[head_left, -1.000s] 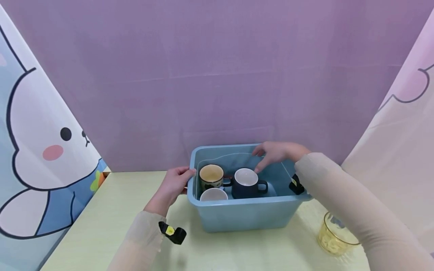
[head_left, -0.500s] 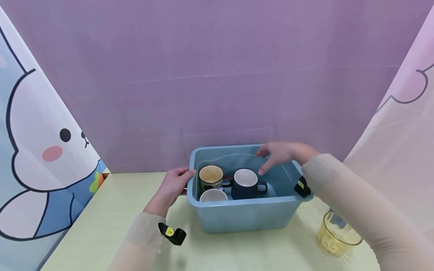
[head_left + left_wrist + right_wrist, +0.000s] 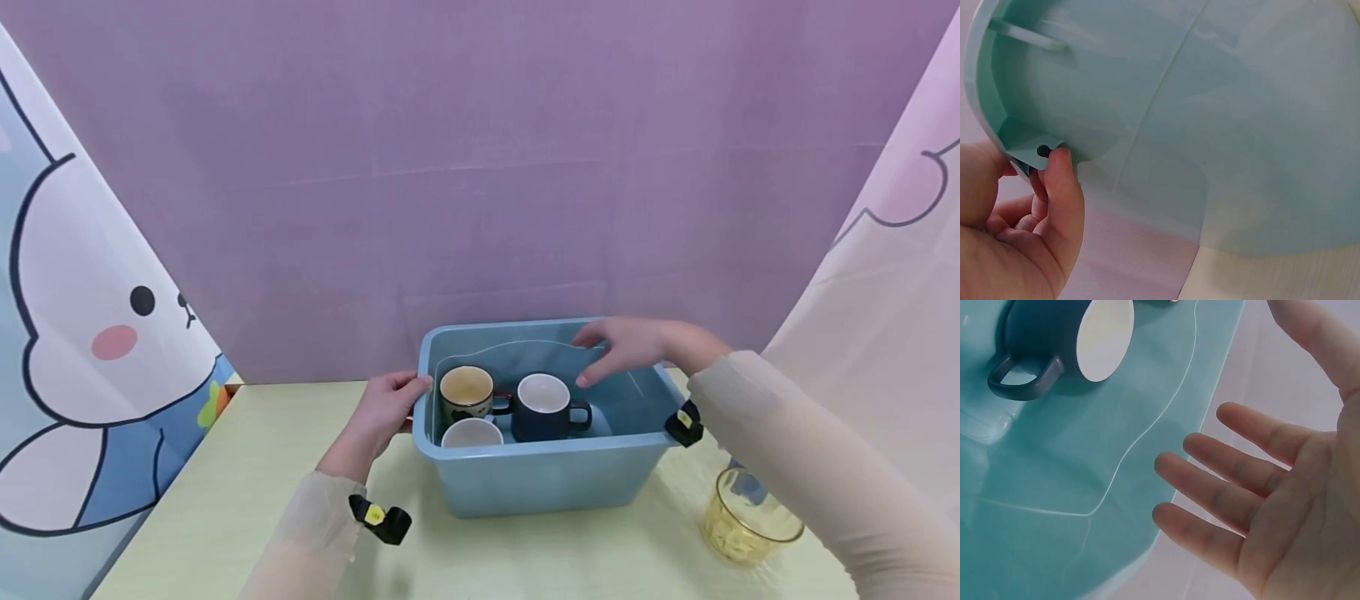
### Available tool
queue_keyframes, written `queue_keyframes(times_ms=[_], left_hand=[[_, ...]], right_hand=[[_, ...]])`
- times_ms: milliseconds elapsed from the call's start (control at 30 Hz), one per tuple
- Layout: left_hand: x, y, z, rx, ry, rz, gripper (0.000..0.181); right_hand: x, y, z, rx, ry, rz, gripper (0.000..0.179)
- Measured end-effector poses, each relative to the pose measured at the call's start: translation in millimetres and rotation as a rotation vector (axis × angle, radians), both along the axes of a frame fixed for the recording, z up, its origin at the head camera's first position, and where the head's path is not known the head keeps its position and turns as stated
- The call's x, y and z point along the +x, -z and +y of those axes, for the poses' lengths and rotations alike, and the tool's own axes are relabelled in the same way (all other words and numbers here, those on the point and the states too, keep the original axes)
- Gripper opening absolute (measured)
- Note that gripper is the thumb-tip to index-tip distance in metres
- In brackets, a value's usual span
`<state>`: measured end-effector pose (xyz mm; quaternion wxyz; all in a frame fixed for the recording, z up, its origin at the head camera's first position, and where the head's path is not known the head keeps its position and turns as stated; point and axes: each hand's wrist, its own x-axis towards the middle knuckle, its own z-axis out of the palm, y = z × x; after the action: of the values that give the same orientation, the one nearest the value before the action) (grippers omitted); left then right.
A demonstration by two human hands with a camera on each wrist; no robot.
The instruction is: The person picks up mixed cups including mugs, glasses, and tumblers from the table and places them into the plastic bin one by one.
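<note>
A blue plastic bin [image 3: 551, 479] stands on the table with three mugs inside. My left hand [image 3: 385, 410] grips its left rim; in the left wrist view the thumb and curled fingers pinch the rim's underside edge. Above the bin's right part hovers my right hand [image 3: 626, 346], fingers spread and holding nothing. Nearest to it is a dark blue mug [image 3: 538, 421] with a white inside, its handle pointing right. A cream mug with a dark pattern [image 3: 467, 392] stands at the back left. In front of that one is a white mug [image 3: 472, 432], mostly hidden by the bin's wall.
A yellow-tinted glass [image 3: 738, 533] stands on the table to the bin's right, beside my right sleeve. Behind it shows a bluish object [image 3: 748, 485], partly hidden. A purple cloth [image 3: 480, 183] hangs right behind the bin.
My right hand has drawn away from the dark blue mug, moving to the right above the bin. The left hand stays on the rim, and the mugs keep their places.
</note>
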<state>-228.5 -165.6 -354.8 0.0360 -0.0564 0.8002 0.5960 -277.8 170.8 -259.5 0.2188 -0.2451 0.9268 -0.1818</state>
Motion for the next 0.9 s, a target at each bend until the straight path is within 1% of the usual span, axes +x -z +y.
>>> queue_keyframes(times_ms=[200,367,733,900], left_hand=[[-0.3,-0.1,0.5,0.008,0.002,-0.002,0.038],[-0.1,-0.4,1.3,0.013,0.003,-0.006,0.038],[-1.4,0.7,1.4,0.034,0.010,0.008,0.039],[-1.9,1.6,1.3,0.025,0.007,0.007,0.038]], right_hand=[[6.6,0.6,4,-0.018,-0.007,0.032,0.080],[12.7,-0.5,7,-0.025,-0.028,0.062,0.077],[25.3,3.8,23,-0.063,-0.018,0.057,0.073],[29.6,3.7,26,-0.077,-0.033,0.089,0.071]])
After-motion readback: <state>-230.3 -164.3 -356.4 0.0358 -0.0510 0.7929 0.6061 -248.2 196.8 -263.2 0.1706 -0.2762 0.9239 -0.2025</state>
